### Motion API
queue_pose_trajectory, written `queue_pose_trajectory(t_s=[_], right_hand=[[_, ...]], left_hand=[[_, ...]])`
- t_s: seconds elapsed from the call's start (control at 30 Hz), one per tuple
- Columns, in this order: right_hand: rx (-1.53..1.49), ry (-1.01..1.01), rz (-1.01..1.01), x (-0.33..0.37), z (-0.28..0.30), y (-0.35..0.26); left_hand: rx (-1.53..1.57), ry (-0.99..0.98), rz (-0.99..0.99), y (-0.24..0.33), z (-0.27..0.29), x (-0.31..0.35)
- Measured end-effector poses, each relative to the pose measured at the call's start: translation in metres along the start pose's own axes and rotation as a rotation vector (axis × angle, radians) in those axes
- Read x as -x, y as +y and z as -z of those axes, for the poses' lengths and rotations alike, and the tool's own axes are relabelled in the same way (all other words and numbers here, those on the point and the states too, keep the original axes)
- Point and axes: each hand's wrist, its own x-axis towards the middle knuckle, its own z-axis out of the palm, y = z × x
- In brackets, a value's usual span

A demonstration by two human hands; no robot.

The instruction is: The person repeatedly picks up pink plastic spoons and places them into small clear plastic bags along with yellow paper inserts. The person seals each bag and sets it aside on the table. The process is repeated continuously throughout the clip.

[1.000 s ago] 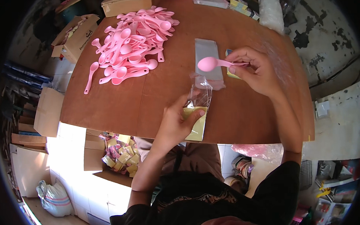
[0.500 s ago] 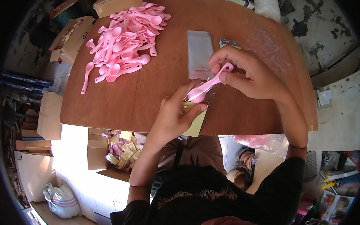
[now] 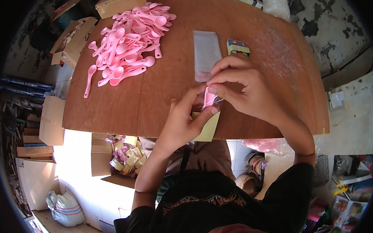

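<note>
Near the table's front edge, my left hand (image 3: 179, 124) grips a clear plastic bag (image 3: 217, 101) with a yellow card (image 3: 208, 128) in it, the thumb lying over the card. A pink spoon (image 3: 209, 97) sits mostly inside the bag, bowl end toward me; the bowl is hidden by my left fingers and the card. My right hand (image 3: 249, 87) pinches at the spoon's handle end by the bag's mouth. Just beyond my hands lies a stack of flat clear bags (image 3: 206, 50). A large pile of pink spoons (image 3: 128, 44) covers the far left of the table.
A small stack of printed cards (image 3: 237, 47) lies beyond my right hand on the brown wooden table (image 3: 165, 92). Below the front edge, left of my legs, an open carton (image 3: 101, 156) holds several packed yellow-and-pink pieces (image 3: 130, 155). Another carton (image 3: 121, 4) stands at the far left edge.
My right hand has moved left and toward me, pushing the spoon deeper into the bag. The printed card stack, partly covered before, now shows. My left hand stays nearly in place.
</note>
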Motion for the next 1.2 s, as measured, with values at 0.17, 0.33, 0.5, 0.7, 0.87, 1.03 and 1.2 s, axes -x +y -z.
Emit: queue_pose_trajectory(t_s=[0.17,0.33,0.5,0.7,0.87,1.03,1.2], right_hand=[[0.092,0.09,-0.013,0.007,0.0,-0.012],[0.16,0.104,0.004,0.014,-0.001,-0.008],[0.308,0.145,0.062,0.021,-0.002,-0.005],[0.38,0.201,0.075,0.031,-0.005,-0.001],[0.296,0.237,0.027,0.037,-0.004,0.003],[0.073,0.178,-0.067,0.039,0.005,0.005],[-0.445,0.111,-0.351,0.041,0.012,0.009]], left_hand=[[-0.018,0.031,0.037,0.019,-0.004,0.004],[-0.119,-0.091,0.08,0.026,-0.003,0.008],[-0.102,-0.088,0.068,0.023,-0.011,0.009],[-0.099,-0.096,0.042,0.015,-0.02,0.009],[-0.15,-0.118,0.062,0.018,-0.023,0.008],[-0.135,-0.096,0.016,0.02,-0.026,0.009],[-0.157,-0.124,-0.058,0.013,-0.021,0.011]])
